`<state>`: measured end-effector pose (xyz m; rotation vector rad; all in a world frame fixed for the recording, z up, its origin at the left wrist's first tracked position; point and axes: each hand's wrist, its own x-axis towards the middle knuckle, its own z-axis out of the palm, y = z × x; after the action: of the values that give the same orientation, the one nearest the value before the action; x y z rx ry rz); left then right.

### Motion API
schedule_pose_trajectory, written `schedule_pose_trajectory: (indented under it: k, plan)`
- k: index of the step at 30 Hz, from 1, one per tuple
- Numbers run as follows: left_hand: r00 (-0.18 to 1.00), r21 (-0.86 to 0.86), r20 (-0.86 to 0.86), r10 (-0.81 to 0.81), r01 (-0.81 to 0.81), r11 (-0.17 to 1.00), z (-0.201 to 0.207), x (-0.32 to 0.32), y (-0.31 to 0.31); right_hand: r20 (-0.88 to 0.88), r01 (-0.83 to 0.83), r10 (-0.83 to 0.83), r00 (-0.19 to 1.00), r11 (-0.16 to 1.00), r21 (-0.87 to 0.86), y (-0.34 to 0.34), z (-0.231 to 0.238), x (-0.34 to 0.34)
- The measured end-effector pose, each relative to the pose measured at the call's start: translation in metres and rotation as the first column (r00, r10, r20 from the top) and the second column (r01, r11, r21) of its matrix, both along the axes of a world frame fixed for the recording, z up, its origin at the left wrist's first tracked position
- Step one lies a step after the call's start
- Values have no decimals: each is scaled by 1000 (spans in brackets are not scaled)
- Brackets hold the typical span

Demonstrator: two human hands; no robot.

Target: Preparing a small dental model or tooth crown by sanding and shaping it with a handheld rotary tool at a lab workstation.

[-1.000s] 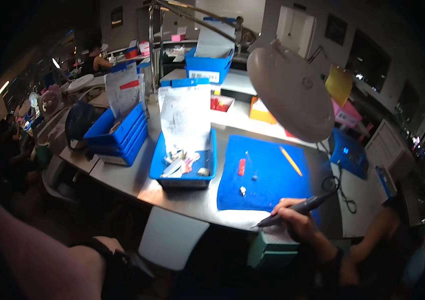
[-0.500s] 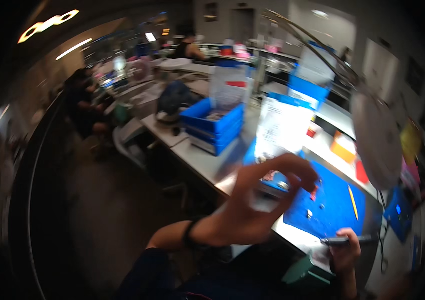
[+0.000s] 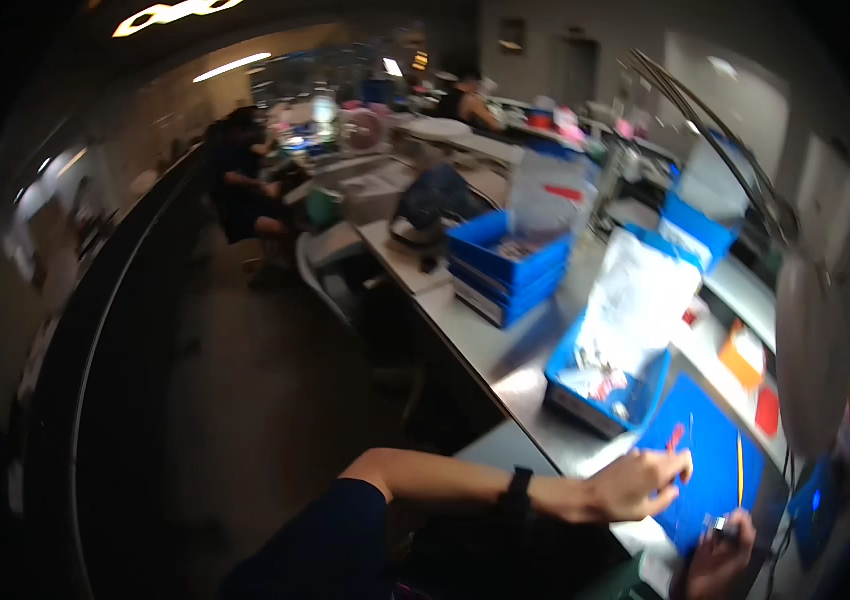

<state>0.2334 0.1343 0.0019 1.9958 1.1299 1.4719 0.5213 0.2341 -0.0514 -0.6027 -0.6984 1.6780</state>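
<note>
- The right hand (image 3: 721, 566) is curled around a dark tool (image 3: 720, 527), beside the blue mat (image 3: 710, 408).
- The left hand (image 3: 642, 487) reaches over the mat's edge, fingers partly bent; I cannot tell whether it holds anything.
- Just beyond its fingers is a red piece (image 3: 676, 436); a yellow pencil (image 3: 741, 468) lies to the right.
- Farther, a blue tray (image 3: 593, 412) stands on the surface (image 3: 522, 385).

Mat (image 3: 713, 432) right of tray (image 3: 583, 408), 1 pencil (image 3: 741, 470) on mat, stacked bins (image 3: 508, 288) left of tray
</note>
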Motion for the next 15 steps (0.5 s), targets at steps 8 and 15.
schedule_pose_trajectory:
  k: [8,15]
  plan:
    - [990,-256,-85,115,-133,957,-15,-31,18,13,-290,290,957,957,28,-22,42,-50]
    - [982,-306,-129,136,-170,937,-14,-28,12,50,-387,384,922,910,147,-17,33,-37]
